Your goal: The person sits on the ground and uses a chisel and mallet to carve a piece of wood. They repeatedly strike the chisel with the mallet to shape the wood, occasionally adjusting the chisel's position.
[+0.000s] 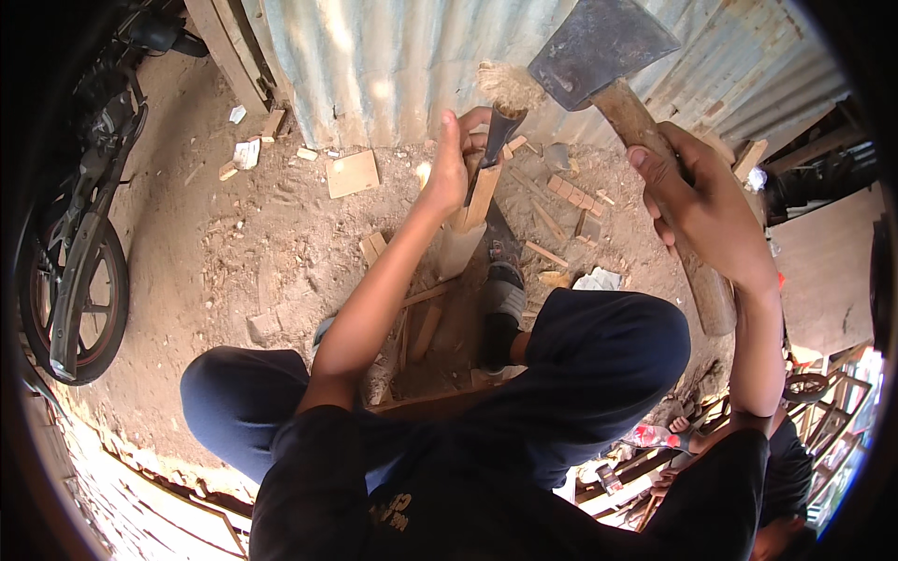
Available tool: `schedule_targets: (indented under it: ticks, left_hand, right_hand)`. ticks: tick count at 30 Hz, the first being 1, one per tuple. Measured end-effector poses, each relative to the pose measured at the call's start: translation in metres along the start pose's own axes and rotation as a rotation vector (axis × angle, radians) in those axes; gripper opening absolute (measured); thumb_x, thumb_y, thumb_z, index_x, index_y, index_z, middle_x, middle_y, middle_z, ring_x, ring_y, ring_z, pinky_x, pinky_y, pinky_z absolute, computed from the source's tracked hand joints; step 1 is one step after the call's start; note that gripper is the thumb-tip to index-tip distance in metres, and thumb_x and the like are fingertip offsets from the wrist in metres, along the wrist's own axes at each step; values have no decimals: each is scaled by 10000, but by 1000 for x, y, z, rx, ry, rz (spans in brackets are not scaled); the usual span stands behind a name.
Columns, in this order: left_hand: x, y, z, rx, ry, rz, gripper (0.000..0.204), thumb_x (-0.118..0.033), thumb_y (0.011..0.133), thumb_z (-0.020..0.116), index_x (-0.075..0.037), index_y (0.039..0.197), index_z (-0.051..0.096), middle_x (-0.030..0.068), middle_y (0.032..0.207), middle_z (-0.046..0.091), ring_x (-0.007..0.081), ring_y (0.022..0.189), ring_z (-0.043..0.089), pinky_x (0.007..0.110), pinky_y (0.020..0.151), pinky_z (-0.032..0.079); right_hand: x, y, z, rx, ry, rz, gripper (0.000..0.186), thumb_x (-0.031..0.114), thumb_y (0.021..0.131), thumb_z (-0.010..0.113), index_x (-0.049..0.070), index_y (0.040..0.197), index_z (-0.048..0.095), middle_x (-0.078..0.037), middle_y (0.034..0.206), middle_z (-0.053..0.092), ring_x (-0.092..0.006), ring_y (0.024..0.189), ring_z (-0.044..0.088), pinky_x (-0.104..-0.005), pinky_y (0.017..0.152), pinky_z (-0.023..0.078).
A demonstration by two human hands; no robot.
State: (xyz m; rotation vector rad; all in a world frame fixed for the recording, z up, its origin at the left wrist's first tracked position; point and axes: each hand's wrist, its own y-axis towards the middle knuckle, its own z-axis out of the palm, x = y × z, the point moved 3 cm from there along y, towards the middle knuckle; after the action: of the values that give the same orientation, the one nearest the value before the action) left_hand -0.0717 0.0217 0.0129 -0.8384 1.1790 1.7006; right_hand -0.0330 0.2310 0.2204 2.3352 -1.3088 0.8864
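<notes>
Now hatchet (599,47) above chisel (499,131), both gripped.

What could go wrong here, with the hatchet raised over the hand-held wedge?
1. The left hand grips the metal wedge just below its frayed top; a slightly off swing of the hatchet in the right hand could hit the fingers.
2. The sandalled foot sits close beside the wood piece, so a glancing blow or flying splinter might reach it.
3. The upright piece is steadied only by hand and may tip.

Right hand (706,210) raises hatchet (599,47); left hand (454,159) steadies chisel (499,131)
</notes>
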Motion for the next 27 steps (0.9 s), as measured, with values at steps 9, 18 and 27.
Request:
schedule_targets:
  ticks: [9,18,27]
  left_hand:
    - [4,-3,2,-6,150,108,1026,-822,907,76,3,1142,640,83,892,634,181,795,591,325,719,497]
    - [-4,2,-9,-124,231,357,859,-666,1008,228,64,847,652,115,752,628,158,687,556,308,634,434]
    - [-8,-2,3,-80,329,385,382,-267,942,651,16,703,558,50,667,415,152,650,411,320,593,338]
  right_hand:
    - [62,-5,-16,-411,214,-114,364,365,1026,559,23,1138,607,-1,664,499,-60,466,442,-208,441,346]
    - [10,7,5,53,-30,117,323,307,1018,592,14,1153,600,-4,647,505,-61,458,462,-218,437,358]
    - [39,-15,-11,-278,224,-8,363,337,1010,577,-3,1127,630,-14,643,511,-61,436,442,-208,427,346]
